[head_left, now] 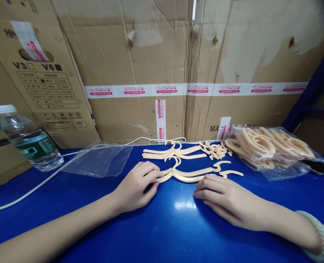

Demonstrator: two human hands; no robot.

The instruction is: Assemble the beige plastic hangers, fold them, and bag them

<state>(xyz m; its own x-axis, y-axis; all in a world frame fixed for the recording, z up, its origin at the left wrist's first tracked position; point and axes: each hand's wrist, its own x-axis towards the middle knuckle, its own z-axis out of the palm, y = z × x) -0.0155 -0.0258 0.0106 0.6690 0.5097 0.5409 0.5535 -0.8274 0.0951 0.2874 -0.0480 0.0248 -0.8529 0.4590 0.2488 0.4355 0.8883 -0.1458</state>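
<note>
Cream plastic folding hangers lie on the blue table [175,226]. My left hand [140,182] is closed around the left end of the nearer hanger [187,179], thumb and fingers pinching it. Over that hanger's right end, my right hand [227,199] is curled palm down; its fingertips and anything in them are partly hidden. Small curved hook pieces [231,173] lie at the hanger's right end, just beyond my right fingers. Behind it is another pair of hanger parts [175,151] with hooks upward. A heap of loose small hooks [215,149] sits behind to the right.
A clear bag of hanger parts [266,146] lies at the back right, beside a dark flat object [322,167]. At left stand a water bottle [34,140] and an empty clear bag [98,160]. A white cable [33,190] crosses there. Cardboard [140,65] walls the back.
</note>
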